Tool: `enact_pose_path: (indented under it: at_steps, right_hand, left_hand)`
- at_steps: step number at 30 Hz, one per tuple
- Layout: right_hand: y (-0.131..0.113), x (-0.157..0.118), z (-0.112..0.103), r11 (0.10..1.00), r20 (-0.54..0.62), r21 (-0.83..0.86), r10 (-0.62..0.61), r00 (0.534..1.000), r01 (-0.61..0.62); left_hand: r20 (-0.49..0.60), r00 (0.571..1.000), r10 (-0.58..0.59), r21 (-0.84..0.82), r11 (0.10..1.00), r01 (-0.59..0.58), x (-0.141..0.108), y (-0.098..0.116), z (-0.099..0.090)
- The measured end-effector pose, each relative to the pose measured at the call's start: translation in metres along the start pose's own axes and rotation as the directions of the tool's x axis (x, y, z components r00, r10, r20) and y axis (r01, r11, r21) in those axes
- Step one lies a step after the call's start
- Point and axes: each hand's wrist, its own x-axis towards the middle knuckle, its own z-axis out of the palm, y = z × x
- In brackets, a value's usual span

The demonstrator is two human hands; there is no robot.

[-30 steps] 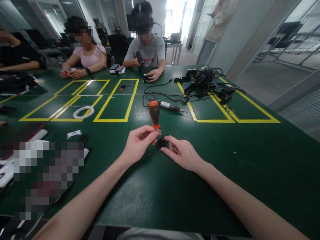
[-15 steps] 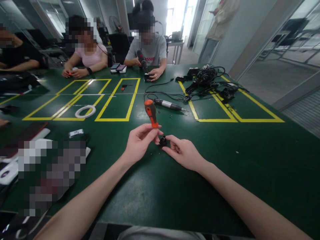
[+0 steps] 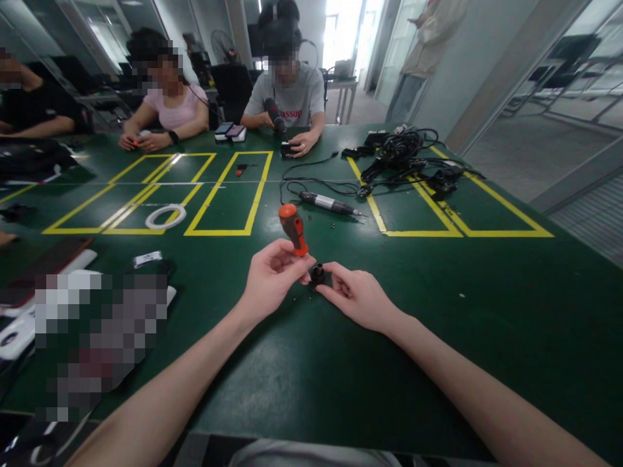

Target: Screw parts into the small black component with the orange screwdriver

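Note:
My left hand point(image 3: 272, 275) is closed around the lower end of a screwdriver point(image 3: 293, 228) with an orange and dark grey handle. The handle points up and leans a little left; its shaft is mostly hidden by my fingers. Just right of them a small black cylindrical part point(image 3: 318, 273) with a round opening on top stands on the table. Thumb and forefinger of my right hand point(image 3: 359, 295) pinch that part from the right side. The left fingertips are close against its left side; whether they touch it I cannot tell.
A pen-shaped electric screwdriver point(image 3: 331, 205) with a cable lies beyond my hands on the green table point(image 3: 438, 363). Black cables point(image 3: 403, 155) are heaped at the back right. A white ring point(image 3: 166, 216) lies left. Across the table a person holds a power tool point(image 3: 275, 117).
The screwdriver's handle has dropped slightly and tilted a little more to the left, its end now facing me less upright. My right hand and the black part have stayed put.

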Motion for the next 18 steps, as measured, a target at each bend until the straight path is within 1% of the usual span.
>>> enact_pose_path:
  at_steps: [2, 7, 11, 13, 18]
  right_hand:
    - [0.0, 0.0, 0.0, 1.0, -0.002, 0.001, -0.001, 1.0, 0.001]
    - [0.0, -0.001, 0.001, 1.0, -0.015, -0.001, -0.012, 1.0, 0.012]
    - [0.001, -0.001, 0.002, 1.0, -0.023, -0.004, -0.012, 1.0, 0.012]
    - [0.001, -0.001, 0.002, 1.0, -0.026, -0.004, -0.021, 0.999, 0.02]
    - [0.001, 0.0, 0.002, 1.0, -0.014, -0.004, -0.017, 1.0, 0.017]
  left_hand:
    - [0.014, 1.0, -0.008, 0.003, 1.0, 0.008, -0.001, 0.001, -0.001]
    - [0.087, 0.996, 0.005, -0.007, 1.0, -0.005, -0.004, 0.004, -0.002]
    - [0.094, 0.995, 0.021, 0.033, 0.999, -0.024, -0.005, 0.004, -0.001]
    - [0.091, 0.995, 0.051, 0.079, 0.995, -0.059, -0.005, 0.004, 0.0]
    - [0.077, 0.981, 0.176, 0.227, 0.955, -0.189, -0.011, 0.006, 0.003]
